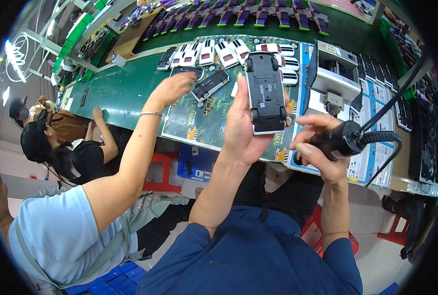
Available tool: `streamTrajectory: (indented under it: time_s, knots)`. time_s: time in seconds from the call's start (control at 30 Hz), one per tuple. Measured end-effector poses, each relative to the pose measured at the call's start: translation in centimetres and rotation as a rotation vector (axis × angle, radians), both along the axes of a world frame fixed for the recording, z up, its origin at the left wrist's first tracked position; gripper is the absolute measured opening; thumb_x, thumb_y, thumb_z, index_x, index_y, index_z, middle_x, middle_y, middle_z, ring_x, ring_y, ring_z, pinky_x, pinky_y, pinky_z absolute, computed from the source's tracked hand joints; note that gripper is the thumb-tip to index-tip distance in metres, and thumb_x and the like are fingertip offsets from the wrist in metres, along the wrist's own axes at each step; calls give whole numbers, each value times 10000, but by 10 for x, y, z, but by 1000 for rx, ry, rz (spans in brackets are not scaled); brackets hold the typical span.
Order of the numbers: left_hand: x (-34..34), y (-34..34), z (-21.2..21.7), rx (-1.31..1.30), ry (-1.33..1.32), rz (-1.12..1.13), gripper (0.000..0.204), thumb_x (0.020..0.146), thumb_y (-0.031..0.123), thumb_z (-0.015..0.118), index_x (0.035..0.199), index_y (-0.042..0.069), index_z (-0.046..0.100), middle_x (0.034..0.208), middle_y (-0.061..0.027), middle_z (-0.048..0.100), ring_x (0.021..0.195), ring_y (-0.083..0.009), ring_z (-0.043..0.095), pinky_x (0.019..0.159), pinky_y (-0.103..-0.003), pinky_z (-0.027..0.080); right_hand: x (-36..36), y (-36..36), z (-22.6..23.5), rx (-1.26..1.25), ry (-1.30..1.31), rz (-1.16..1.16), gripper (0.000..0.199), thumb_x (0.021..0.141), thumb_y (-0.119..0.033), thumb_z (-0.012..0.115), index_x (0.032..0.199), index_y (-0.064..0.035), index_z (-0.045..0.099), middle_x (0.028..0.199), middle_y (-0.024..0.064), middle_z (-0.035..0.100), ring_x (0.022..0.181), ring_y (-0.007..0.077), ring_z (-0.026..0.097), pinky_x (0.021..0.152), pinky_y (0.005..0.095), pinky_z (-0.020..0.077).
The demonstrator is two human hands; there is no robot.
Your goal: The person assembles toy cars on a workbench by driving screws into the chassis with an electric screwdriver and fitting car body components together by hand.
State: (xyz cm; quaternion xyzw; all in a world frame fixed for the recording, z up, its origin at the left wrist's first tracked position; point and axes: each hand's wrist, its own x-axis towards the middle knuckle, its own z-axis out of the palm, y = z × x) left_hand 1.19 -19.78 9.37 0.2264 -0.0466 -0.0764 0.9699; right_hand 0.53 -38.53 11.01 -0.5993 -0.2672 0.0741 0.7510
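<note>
My left hand (pixel 241 135) grips a toy car (pixel 266 93) turned bottom up, its black underside and wheels facing me. Thumb and fingers hold it by the sides, above the table's near edge. Just right of it, my right hand (pixel 333 169) is closed round a black corded power tool (pixel 341 141), which looks like an electric screwdriver. Its tip lies hidden behind my fingers, so I cannot tell whether it touches the car. Beyond the held car, several white toy cars (pixel 227 55) stand on a patterned mat (pixel 179 115).
A co-worker's hand (pixel 178 87) reaches from the left over an upturned toy car (pixel 210 85). A grey machine (pixel 336 69) stands at the right, with black car parts (pixel 374 69) behind it. Purple parts (pixel 261 17) line the far side. The tool's black cable (pixel 393 101) hangs at the right.
</note>
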Motion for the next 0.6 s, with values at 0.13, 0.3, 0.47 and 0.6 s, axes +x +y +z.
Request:
streamTrajectory:
  time_s: [0.13,0.3,0.47,0.6]
  knots:
    - [-4,7,5,38,17,35,660,991,608,312,1209,22,522,1013,-138,582,874,-230,556,750,-403,479,4,-4,-9,70,-44,-30,399,778,-22,693,1160,29,588,1010,148,690,662,80,571,583,199,448]
    - [-7,-4,-8,-10,144,121,524,1025,507,340,1180,65,575,942,-86,671,832,-194,656,759,-341,531,4,-8,-12,-12,-2,-109,463,747,-113,681,1155,82,581,1206,225,627,563,69,549,511,193,453]
    - [-9,-17,13,66,44,26,548,1003,558,369,1149,81,596,934,-49,660,825,-117,647,741,-272,538,1,-7,-34,49,48,-60,506,785,-95,663,1245,56,515,1086,232,650,518,62,491,470,177,406]
    - [-9,-9,27,89,1,88,555,997,571,372,1132,85,605,930,-42,653,811,-109,637,733,-267,535,2,-2,-23,71,-62,-113,530,774,-130,665,1244,54,503,1136,254,628,509,65,486,484,173,400]
